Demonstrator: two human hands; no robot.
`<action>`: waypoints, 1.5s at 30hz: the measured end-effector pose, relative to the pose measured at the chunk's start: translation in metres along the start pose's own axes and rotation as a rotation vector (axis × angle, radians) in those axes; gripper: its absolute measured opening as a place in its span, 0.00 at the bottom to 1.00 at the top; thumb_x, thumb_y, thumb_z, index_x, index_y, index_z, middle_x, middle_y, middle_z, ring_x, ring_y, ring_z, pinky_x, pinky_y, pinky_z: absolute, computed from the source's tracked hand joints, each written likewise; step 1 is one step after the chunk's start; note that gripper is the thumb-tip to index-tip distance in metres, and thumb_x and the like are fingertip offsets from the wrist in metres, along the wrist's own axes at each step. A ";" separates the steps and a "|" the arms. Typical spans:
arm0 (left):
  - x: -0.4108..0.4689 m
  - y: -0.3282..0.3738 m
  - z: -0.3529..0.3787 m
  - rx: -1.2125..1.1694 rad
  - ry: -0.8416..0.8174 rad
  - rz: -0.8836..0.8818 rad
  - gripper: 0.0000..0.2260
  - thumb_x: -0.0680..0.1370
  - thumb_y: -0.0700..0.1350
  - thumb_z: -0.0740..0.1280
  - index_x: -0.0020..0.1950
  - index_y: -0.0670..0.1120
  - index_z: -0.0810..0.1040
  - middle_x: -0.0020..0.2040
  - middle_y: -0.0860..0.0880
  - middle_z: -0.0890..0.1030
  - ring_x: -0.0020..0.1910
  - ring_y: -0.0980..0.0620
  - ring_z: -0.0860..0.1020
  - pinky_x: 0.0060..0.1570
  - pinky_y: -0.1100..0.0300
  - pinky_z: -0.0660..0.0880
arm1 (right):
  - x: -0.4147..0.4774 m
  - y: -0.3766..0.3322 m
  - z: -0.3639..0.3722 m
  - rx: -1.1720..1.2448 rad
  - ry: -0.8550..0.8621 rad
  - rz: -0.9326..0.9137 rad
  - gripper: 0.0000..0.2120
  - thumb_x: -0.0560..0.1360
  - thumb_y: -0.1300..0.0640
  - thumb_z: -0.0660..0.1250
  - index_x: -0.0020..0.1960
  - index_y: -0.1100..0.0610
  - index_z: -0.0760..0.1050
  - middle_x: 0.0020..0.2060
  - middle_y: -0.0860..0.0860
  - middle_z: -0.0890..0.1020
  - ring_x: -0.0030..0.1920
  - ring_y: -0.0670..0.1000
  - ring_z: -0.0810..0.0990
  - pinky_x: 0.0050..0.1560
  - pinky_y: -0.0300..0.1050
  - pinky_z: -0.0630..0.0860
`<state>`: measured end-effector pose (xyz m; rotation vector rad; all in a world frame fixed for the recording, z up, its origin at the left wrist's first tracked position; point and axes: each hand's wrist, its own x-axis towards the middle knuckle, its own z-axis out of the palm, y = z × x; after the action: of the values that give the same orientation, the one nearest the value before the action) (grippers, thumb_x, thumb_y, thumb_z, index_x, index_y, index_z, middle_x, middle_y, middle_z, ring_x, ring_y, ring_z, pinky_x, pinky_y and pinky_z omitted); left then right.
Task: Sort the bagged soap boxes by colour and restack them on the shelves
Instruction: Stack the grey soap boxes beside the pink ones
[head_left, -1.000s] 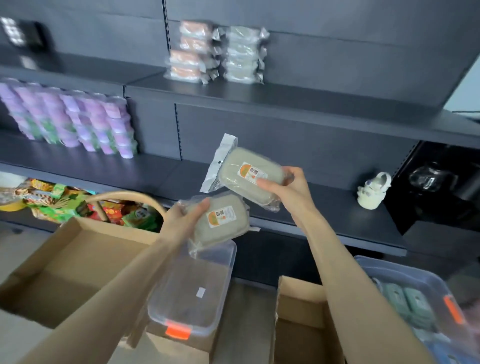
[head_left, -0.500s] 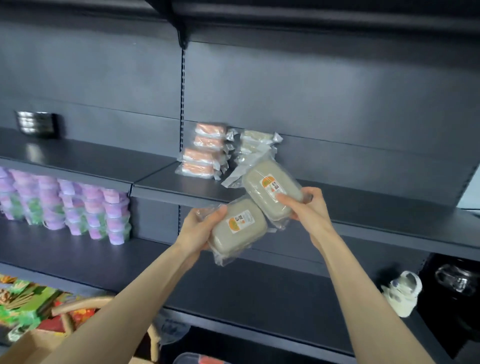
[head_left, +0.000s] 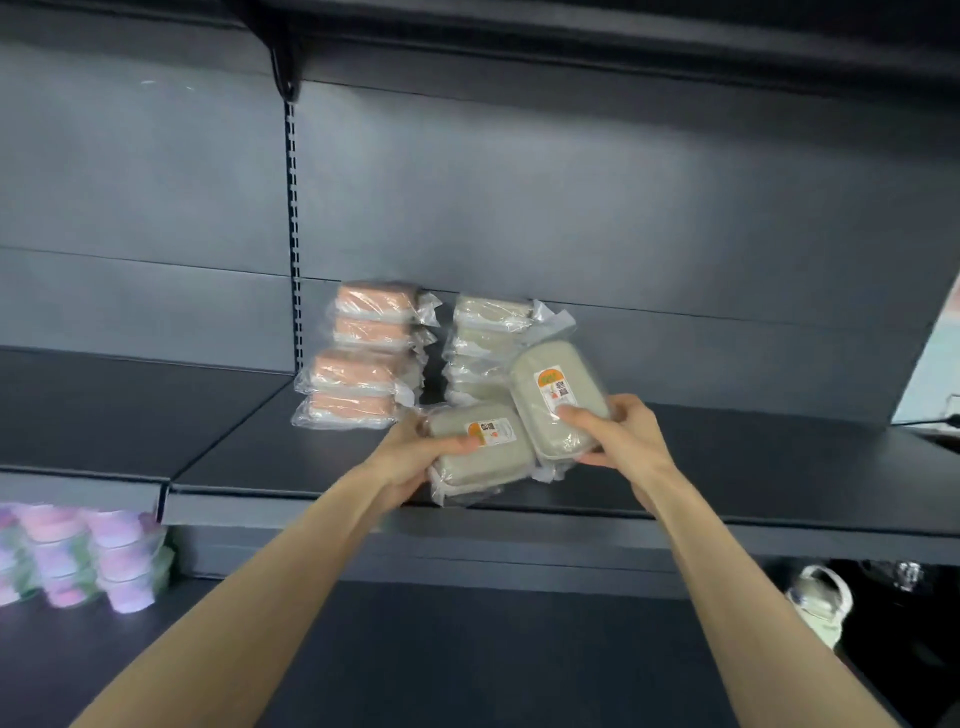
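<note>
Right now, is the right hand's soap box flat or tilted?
Tilted: right hand holds the soap box far end up, label toward camera.

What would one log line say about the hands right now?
left hand grips lower grey-green soap box | right hand grips tilted grey-green soap box | front of grey-green stack, orange stack beside

Left hand (head_left: 408, 462) round lower soap box (head_left: 491, 470), right hand (head_left: 626, 441) round upper soap box (head_left: 540, 376), over the shelf (head_left: 753, 467)

view: head-worn | facing: forward, at dark shelf (head_left: 727, 452) | range: near
</note>
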<state>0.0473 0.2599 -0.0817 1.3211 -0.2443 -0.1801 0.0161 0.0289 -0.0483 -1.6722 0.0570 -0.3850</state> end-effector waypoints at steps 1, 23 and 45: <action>0.012 -0.001 -0.001 0.019 0.010 0.000 0.19 0.70 0.30 0.72 0.59 0.39 0.76 0.50 0.43 0.84 0.47 0.49 0.83 0.43 0.60 0.80 | 0.007 0.001 0.003 -0.019 0.001 0.003 0.21 0.65 0.55 0.79 0.50 0.55 0.70 0.48 0.51 0.81 0.41 0.46 0.84 0.32 0.39 0.79; 0.123 -0.036 -0.008 0.951 0.400 0.250 0.24 0.81 0.57 0.57 0.68 0.40 0.70 0.61 0.42 0.76 0.63 0.43 0.73 0.58 0.56 0.67 | 0.109 0.043 0.019 -0.042 -0.003 -0.049 0.24 0.67 0.51 0.77 0.59 0.54 0.72 0.52 0.48 0.81 0.50 0.47 0.82 0.46 0.38 0.76; 0.106 -0.020 0.002 0.356 0.333 0.291 0.23 0.72 0.55 0.72 0.54 0.38 0.74 0.52 0.45 0.80 0.51 0.53 0.79 0.52 0.61 0.76 | 0.104 0.042 0.033 0.033 -0.048 -0.046 0.14 0.70 0.50 0.75 0.53 0.50 0.78 0.53 0.52 0.82 0.44 0.47 0.85 0.42 0.41 0.82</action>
<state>0.1491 0.2248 -0.0931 1.6246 -0.1871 0.3428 0.1308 0.0271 -0.0689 -1.6517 -0.0235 -0.3781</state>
